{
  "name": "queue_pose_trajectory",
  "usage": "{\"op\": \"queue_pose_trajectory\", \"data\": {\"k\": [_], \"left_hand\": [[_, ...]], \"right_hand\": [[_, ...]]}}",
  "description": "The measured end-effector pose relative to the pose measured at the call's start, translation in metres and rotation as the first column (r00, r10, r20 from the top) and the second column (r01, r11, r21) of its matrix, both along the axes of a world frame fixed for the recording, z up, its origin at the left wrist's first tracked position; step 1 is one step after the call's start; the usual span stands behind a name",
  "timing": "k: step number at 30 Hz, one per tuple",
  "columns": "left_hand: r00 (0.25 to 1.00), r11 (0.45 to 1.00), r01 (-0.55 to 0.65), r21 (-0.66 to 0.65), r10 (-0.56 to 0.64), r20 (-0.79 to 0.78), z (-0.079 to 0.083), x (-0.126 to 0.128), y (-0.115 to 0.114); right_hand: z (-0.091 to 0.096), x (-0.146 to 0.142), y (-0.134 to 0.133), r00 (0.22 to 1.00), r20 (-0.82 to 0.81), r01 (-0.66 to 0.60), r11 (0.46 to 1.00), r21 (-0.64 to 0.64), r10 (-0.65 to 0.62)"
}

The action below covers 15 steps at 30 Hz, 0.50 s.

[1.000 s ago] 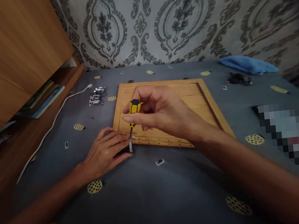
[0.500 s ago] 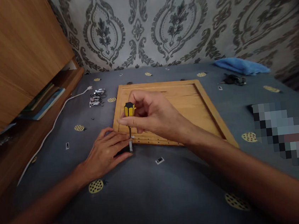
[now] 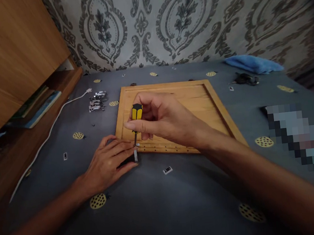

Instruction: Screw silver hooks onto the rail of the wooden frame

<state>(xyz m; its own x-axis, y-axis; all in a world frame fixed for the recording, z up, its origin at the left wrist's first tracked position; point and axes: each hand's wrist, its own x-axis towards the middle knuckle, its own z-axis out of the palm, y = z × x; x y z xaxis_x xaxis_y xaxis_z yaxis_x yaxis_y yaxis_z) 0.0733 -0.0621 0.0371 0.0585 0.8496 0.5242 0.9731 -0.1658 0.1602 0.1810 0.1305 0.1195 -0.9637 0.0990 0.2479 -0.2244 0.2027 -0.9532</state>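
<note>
Cloth [image 3: 160, 207] holds wd panel [image 3: 200, 106], hinges [image 3: 96, 107] & towel [image 3: 254, 64].

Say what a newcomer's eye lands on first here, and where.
Probably the yellow-and-black screwdriver near mid-picture, handle up in the right hand, its tip at a small metal fitting beside the left hand. Next, likely the wooden panel beneath, then the bright blue cloth at upper right.

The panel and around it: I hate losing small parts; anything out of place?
A tiny piece lies alone left of the panel, apart from the metal fittings, so it looks stray; too small to identify.
</note>
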Motion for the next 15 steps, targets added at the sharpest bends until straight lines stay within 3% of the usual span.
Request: {"op": "queue_pose_trajectory", "data": {"k": [4,6,11,15], "left_hand": [[1.000,1.000,0.007,-0.006,-0.007,0.004,0.001,0.000,0.000],[1.000,1.000,0.000,-0.015,0.000,-0.001,0.002,0.001,0.000],[1.000,1.000,-0.002,-0.002,0.002,-0.004,0.001,0.001,0.000],[1.000,1.000,-0.003,-0.008,0.003,-0.001,0.001,0.000,0.000]], "right_hand": [[0.007,0.004,0.008,0.981,0.049,-0.190,0.982,0.005,0.190],[0.006,0.004,0.008,0.985,0.025,-0.170,0.985,0.017,0.169],[-0.002,-0.001,-0.002,0.999,-0.033,0.031,0.998,0.055,-0.029],[0.004,0.001,0.003,0.997,0.014,-0.080,0.995,0.059,0.080]]}}
